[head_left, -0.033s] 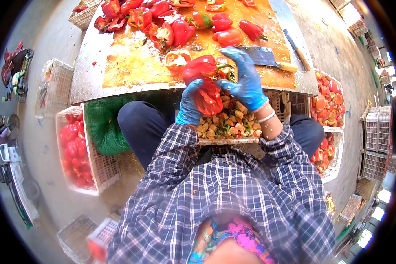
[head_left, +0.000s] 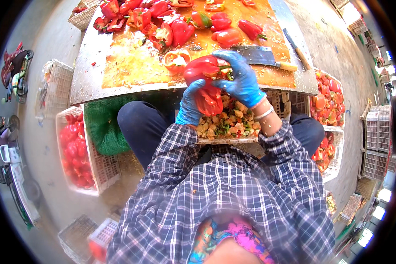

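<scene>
My left hand (head_left: 189, 107), in a blue glove, grips a red bell pepper (head_left: 198, 71) at the near edge of the table. An opened red pepper piece (head_left: 209, 102) hangs just below it; whether the two are joined I cannot tell. My right hand (head_left: 243, 82), also blue-gloved, curls around the pepper's stem end, thumb below and fingers above. Its fingertips partly hide the stem. Beneath both hands, a container between my knees holds chopped pepper cores and green bits (head_left: 226, 127). A cut-open pepper (head_left: 176, 60) lies on the board just beyond.
Whole and opened red peppers (head_left: 182, 31) cover the far side of the orange board (head_left: 132, 66). A cleaver (head_left: 256, 56) lies right of my hands, and a knife (head_left: 297, 50) near the table's right edge. Pepper crates (head_left: 77, 152) stand left and right. Green netting (head_left: 105, 127) hangs by my left knee.
My right hand has shifted slightly left, and its fingers have closed in on the pepper's stem end. My left hand and the pepper have barely moved.
</scene>
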Demonstrator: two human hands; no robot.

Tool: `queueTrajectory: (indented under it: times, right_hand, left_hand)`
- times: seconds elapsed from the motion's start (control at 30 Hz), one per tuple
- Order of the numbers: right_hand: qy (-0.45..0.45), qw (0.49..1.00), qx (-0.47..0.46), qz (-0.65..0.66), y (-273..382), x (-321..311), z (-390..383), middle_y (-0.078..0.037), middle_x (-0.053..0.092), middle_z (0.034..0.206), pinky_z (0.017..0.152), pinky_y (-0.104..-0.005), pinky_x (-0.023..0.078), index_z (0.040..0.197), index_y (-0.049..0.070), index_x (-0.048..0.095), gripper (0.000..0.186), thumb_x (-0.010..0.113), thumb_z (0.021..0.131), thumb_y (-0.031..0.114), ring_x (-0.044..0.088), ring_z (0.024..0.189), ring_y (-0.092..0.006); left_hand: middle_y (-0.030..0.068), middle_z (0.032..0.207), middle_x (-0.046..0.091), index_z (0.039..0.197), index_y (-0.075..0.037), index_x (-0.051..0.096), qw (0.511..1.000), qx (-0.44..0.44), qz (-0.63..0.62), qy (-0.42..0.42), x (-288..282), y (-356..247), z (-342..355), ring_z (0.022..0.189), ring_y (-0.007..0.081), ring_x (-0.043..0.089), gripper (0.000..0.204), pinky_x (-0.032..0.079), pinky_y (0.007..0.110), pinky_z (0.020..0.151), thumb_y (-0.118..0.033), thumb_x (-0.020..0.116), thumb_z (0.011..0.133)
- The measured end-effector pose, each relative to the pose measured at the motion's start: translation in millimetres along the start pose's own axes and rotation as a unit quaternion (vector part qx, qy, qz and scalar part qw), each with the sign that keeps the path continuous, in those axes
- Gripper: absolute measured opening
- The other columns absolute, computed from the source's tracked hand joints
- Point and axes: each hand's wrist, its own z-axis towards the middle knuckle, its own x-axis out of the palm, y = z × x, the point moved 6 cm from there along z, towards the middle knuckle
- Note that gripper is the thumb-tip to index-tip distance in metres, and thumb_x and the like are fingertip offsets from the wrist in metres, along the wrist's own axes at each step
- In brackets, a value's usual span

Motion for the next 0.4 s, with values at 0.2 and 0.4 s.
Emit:
queueTrajectory:
  times: [0.2, 0.4]
  right_hand:
    - [0.007, 0.883, 0.308, 0.354, -69, 20, 4, -0.003, 0.068, 0.09, 0.07, -0.0243, 0.052, 0.103, 0.003, 0.066, 0.016, 0.064, 0.091, 0.013, 0.064, 0.077, -0.0102]
    - [0.057, 0.817, 0.376, 0.433, -70, 29, -4, -0.001, 0.067, 0.084, 0.066, -0.0237, 0.053, 0.104, 0.004, 0.067, 0.02, 0.069, 0.089, 0.017, 0.063, 0.07, -0.0099]
  left_hand:
    - [0.013, 0.122, 0.059, 0.132, -0.001, 0.046, 1.0, 0.006, 0.023, -0.001, 6, -7, 9, 0.107, 0.0271, 0.061, 0.059, 0.052, 0.039, 0.093, -0.026, 0.07, 0.085]
    - [0.0134, 0.129, 0.055, 0.138, 0.0, 0.04, 0.999, 0.028, -0.021, -0.009, 4, -22, 11, 0.114, 0.03, 0.058, 0.066, 0.05, 0.041, 0.098, -0.026, 0.071, 0.086]
